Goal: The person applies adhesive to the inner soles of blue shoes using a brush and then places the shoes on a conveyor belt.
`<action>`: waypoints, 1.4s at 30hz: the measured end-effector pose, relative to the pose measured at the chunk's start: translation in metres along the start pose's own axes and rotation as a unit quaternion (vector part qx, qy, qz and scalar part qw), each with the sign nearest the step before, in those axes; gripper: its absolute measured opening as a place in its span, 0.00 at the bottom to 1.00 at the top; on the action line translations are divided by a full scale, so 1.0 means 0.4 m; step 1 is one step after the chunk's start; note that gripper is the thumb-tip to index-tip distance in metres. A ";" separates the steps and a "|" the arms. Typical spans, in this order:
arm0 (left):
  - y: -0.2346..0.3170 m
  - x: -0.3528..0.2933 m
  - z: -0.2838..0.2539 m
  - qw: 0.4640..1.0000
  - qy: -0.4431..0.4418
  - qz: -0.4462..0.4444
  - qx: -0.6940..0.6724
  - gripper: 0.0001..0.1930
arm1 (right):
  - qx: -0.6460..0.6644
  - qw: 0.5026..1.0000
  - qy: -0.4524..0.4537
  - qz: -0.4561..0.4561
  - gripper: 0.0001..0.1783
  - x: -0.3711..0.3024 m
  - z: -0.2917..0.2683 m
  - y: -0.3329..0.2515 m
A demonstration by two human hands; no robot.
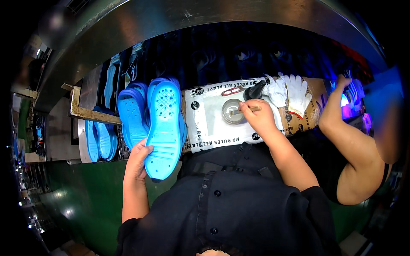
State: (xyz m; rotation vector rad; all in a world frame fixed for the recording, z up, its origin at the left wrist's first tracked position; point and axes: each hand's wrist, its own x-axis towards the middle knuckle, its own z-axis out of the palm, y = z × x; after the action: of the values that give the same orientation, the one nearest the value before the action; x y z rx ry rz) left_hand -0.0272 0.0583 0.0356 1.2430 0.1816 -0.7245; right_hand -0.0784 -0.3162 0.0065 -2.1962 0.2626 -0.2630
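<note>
Green floor (87, 198); blue sole (163, 123) mostly beyond left hand (138, 160), edge in its grip; brush (255, 109) in pinch of right hand (261, 115)

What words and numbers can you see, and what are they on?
I don't copy printed words out, but here's where they are:
White packaging sheet: black capitals along its edges, plus round black badges.
Brown cardboard on the right: more black printing, partly blurred.
Blue shoe sole in the left hand: tiny marks, too small to make out.

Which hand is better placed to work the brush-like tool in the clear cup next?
Likely the right hand: it grips the brush-like tool at the clear cup, while the left hand holds a blue sole.
</note>
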 end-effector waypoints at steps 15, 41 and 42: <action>-0.021 0.036 0.254 0.972 -0.016 0.204 0.113 0.22 | 0.206 0.965 0.140 0.084 0.18 -0.060 -0.066 -0.045; -0.040 0.076 0.344 0.880 0.040 0.403 0.247 0.23 | 0.032 0.965 0.067 -0.253 0.08 -0.118 -0.122 -0.222; -0.039 0.074 0.346 0.881 0.039 0.403 0.247 0.23 | 0.026 0.958 0.052 -0.282 0.07 -0.112 -0.117 -0.226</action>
State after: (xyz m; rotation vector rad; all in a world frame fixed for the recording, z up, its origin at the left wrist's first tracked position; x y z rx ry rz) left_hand -0.0488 -0.0809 0.0554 1.6630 -0.4732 0.0263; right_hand -0.1260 -0.2858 0.1024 -2.1666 -0.3216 -0.6913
